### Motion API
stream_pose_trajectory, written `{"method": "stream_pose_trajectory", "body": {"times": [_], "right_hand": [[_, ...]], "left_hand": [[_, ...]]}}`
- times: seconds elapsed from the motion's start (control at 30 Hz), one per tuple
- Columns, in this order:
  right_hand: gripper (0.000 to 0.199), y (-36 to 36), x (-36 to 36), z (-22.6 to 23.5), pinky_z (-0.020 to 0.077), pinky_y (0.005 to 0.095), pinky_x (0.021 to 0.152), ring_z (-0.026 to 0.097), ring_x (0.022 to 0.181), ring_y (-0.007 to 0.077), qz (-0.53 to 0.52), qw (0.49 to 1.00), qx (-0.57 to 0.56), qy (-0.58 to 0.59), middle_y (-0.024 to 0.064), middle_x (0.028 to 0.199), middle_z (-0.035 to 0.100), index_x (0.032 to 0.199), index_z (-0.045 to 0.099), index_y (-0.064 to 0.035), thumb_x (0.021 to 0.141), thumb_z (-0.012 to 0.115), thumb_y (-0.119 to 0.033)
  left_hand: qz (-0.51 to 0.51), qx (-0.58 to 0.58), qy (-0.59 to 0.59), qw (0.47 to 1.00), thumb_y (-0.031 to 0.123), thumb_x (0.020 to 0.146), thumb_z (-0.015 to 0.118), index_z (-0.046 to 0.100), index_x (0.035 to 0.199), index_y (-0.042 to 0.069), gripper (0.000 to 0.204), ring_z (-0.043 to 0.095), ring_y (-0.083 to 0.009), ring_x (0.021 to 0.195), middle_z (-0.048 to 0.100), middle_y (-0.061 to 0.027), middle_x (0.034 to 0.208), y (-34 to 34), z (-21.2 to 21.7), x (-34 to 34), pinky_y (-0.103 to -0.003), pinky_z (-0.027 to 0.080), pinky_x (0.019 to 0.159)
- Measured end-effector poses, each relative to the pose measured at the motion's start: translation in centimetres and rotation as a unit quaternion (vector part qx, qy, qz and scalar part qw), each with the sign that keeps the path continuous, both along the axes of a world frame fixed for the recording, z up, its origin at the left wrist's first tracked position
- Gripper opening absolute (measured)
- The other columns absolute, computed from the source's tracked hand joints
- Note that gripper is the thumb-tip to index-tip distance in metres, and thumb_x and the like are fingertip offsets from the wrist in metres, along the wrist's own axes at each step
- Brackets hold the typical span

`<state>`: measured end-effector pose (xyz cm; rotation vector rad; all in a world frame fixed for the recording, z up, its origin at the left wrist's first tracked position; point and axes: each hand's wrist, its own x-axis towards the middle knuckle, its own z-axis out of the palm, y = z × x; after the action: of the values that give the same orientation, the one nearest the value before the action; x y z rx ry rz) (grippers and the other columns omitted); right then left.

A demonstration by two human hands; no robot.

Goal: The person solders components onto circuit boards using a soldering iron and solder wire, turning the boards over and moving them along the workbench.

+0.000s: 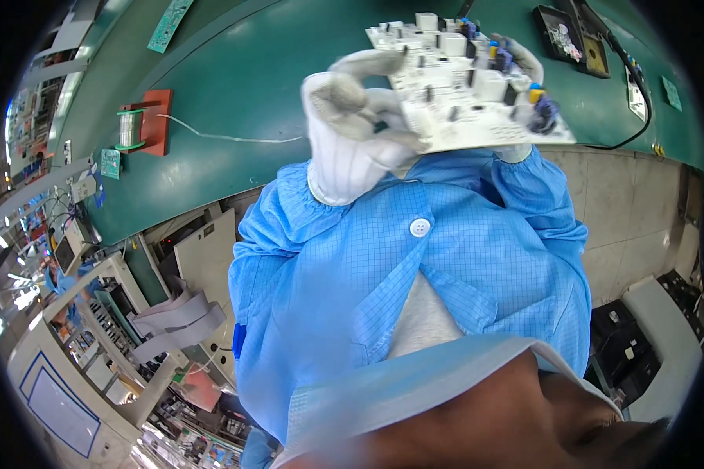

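A white circuit board is lifted above the green bench, close in front of my chest. Tall white blocks, dark parts and blue and yellow parts stand up from it. My left hand, in a white glove, grips the board's left edge with the fingers curled. At the board's far right edge, the gloved fingers of my right hand curl around it. The board covers most of that hand; its cuff shows below the near edge.
A spool of solder wire sits on a red stand at the left, its wire trailing toward my left hand. Small green circuit boards lie on the bench. At the far right are a black tray of small parts and a black cable.
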<state>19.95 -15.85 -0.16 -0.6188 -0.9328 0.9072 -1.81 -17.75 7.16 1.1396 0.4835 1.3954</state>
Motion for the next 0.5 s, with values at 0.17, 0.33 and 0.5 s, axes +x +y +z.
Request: {"method": "stream_pose_trajectory", "body": {"times": [0.17, 0.33, 0.5], "right_hand": [[0.040, 0.4, -0.7, -1.2, 0.0472, 0.0393, 0.105, 0.058, 0.119, 0.0286, -0.054, 0.998, -0.011, -0.040, 0.0246, 0.127, 0.056, 0.127, 0.050, 0.0065, 0.097, 0.058, -0.018], [0.046, 1.0, 2.1, -2.4, 0.0501, 0.0423, 0.103, 0.054, 0.123, 0.0305, -0.041, 0.987, -0.130, -0.080, 0.0269, 0.136, 0.049, 0.135, 0.041, 0.0034, 0.097, 0.056, -0.017], [0.049, 0.5, 0.2, 0.4, 0.0496, 0.0470, 0.102, 0.054, 0.124, 0.0312, 0.066, 0.993, -0.067, 0.075, 0.0278, 0.138, 0.047, 0.137, 0.041, -0.0026, 0.098, 0.055, -0.027]], "left_hand": [[0.002, -0.031, -0.015, 0.999, -0.019, 0.068, 0.065, 0.027, 0.106, 0.007, 0.060, 0.069, -0.0338, 0.093, 0.044, -0.0339, 0.129, -0.1, -0.8, 0.5, -0.038, 0.063, 0.074], [0.044, 0.022, 0.075, 0.996, -0.013, 0.078, 0.064, 0.027, 0.111, 0.004, 0.053, 0.070, -0.0305, 0.081, 0.047, -0.0345, 0.128, -0.6, 0.7, -0.4, -0.034, 0.062, 0.067], [0.205, -0.162, 0.344, 0.902, 0.028, 0.100, 0.054, 0.039, 0.113, -0.002, 0.036, 0.060, -0.0152, 0.056, 0.064, -0.0217, 0.094, 1.6, 2.0, -2.1, -0.026, 0.049, 0.050]]}}
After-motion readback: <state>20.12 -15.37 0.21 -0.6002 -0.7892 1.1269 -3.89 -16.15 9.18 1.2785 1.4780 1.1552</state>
